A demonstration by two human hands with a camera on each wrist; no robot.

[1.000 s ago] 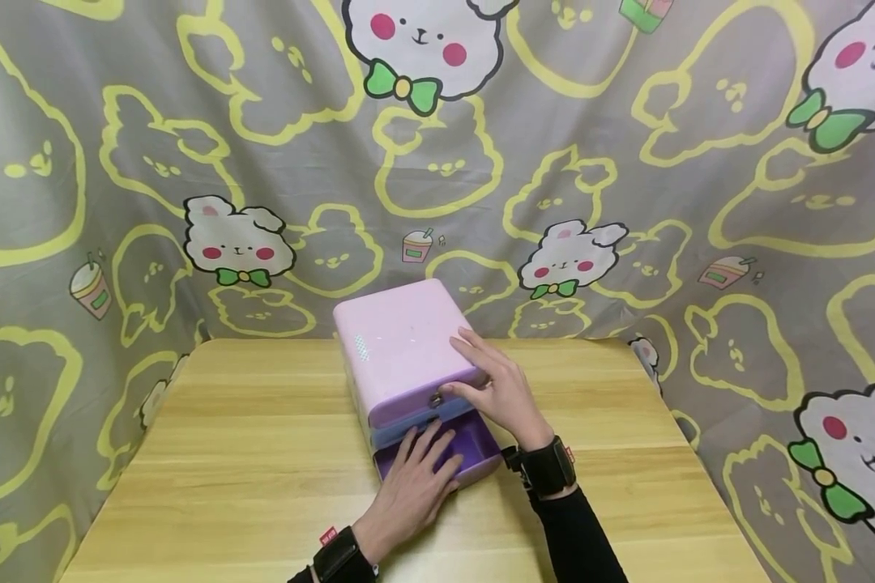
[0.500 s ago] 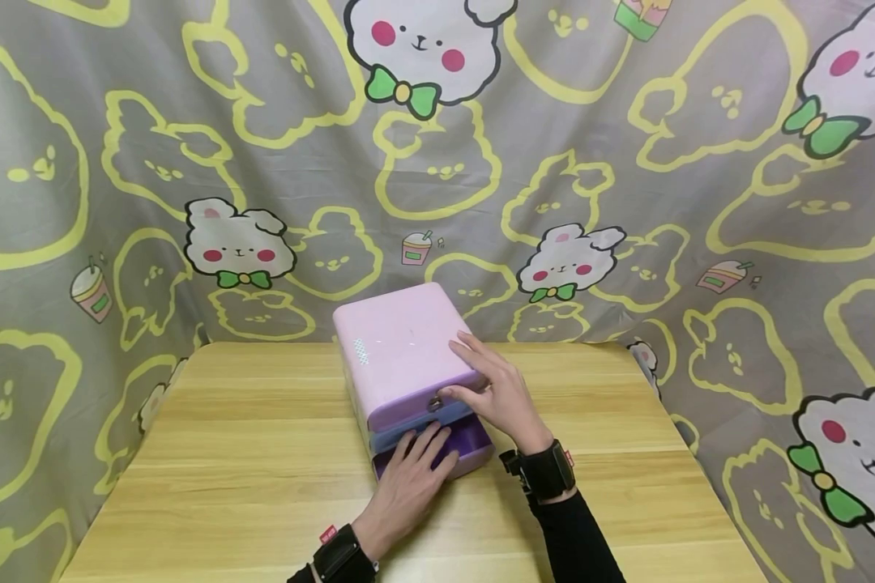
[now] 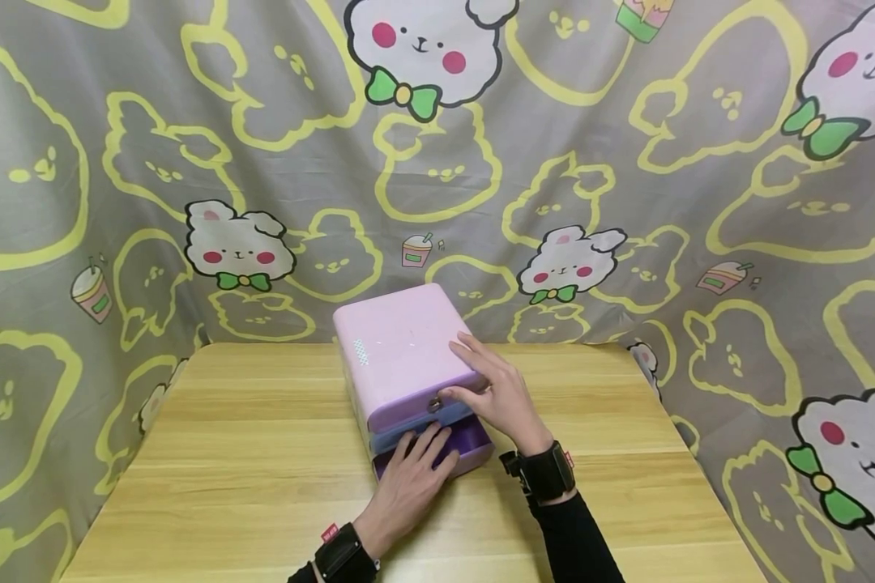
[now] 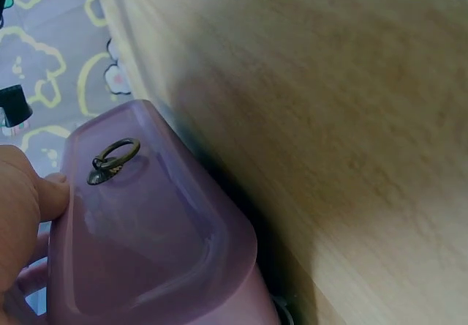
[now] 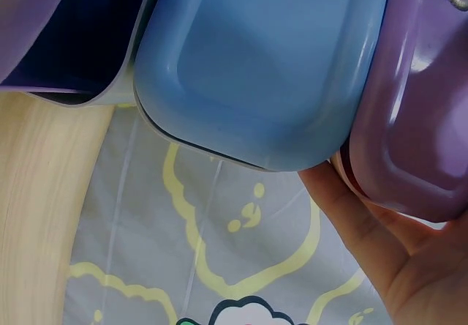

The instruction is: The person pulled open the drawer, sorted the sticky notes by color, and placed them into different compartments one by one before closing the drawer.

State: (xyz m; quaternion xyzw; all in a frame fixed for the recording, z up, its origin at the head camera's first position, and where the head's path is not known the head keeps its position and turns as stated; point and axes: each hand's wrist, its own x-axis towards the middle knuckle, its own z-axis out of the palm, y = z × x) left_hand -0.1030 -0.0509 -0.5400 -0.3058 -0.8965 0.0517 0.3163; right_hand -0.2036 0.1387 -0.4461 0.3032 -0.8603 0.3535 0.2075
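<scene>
From my right wrist feed I see my right hand (image 5: 398,248) low on the right, its fingers (image 5: 344,193) pressed against the purple drawer front (image 5: 413,113). Just beside the fingers sits the blue drawer front (image 5: 256,61). Farther from them lie a dark purple drawer edge (image 5: 51,32), the wooden tabletop (image 5: 36,215) and patterned grey cloth (image 5: 219,252).

A light wooden plank table (image 3: 248,453) stands against a draped grey fabric backdrop (image 3: 627,202) printed with yellow bunny outlines and white bunnies with green bows. Soft, even light falls throughout.
</scene>
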